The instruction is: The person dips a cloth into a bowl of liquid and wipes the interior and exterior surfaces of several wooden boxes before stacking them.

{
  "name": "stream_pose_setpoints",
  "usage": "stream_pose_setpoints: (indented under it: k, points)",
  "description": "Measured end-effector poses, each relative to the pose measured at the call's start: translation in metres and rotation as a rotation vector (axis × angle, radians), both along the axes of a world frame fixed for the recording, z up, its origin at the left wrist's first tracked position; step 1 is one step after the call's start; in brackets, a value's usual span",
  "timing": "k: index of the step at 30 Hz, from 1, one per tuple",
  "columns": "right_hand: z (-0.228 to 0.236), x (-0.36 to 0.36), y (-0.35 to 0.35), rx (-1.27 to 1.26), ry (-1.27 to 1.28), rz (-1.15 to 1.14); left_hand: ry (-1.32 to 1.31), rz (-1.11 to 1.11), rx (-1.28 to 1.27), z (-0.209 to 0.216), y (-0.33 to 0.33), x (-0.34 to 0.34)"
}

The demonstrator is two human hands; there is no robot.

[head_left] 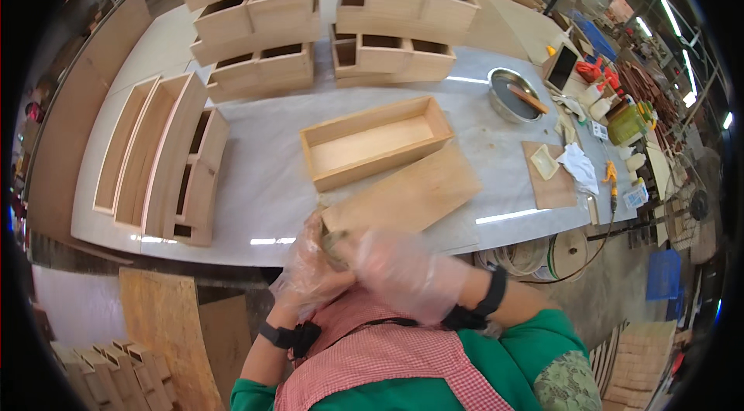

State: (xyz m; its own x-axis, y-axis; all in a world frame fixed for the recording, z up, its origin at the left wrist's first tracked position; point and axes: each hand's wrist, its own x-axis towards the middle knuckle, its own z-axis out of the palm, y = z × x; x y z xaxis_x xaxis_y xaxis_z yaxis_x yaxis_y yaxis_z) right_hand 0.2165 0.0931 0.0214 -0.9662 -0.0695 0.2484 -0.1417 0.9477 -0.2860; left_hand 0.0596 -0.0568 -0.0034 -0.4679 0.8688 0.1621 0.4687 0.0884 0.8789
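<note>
A pale wooden board (407, 192) slants over the front of the table, its left end by my hands. My left hand (310, 268), in a clear plastic glove, is closed at that end and grips the edge. My right hand (399, 268), gloved alike and smeared by motion, is curled close beside it. A small dull greenish-brown wad (335, 247) shows between the two hands, apparently in the right fingers; its kind is not clear. Just beyond the board lies an open rectangular wooden box (380, 165), its hollow side up.
Stacked wooden drawer units (260, 70) stand at the back, with more drawer boxes (167, 155) at the left. To the right are a metal bowl (504, 105) with a wooden-handled tool, a white cloth (577, 167), several bottles and an orange air gun (611, 175) on a hose.
</note>
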Motion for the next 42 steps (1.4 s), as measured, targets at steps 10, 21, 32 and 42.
stream_pose_setpoints:
  k: [10,21,32,42]
  points:
    - [0.007,-0.026,-0.004,0.141,0.036,0.082,0.034,-0.027,0.052,-0.021,-0.006,-0.005]
    - [0.013,-0.041,0.010,-0.102,-0.042,-0.177,-0.086,-0.040,-0.004,-0.015,0.000,0.000]
    - [-0.107,0.112,0.269,0.079,0.006,-0.780,-0.085,-0.059,-0.068,-0.018,-0.016,-0.004]
    - [-0.069,0.078,0.178,-0.349,0.203,-0.613,-0.900,-0.026,0.064,0.035,-0.092,0.020]
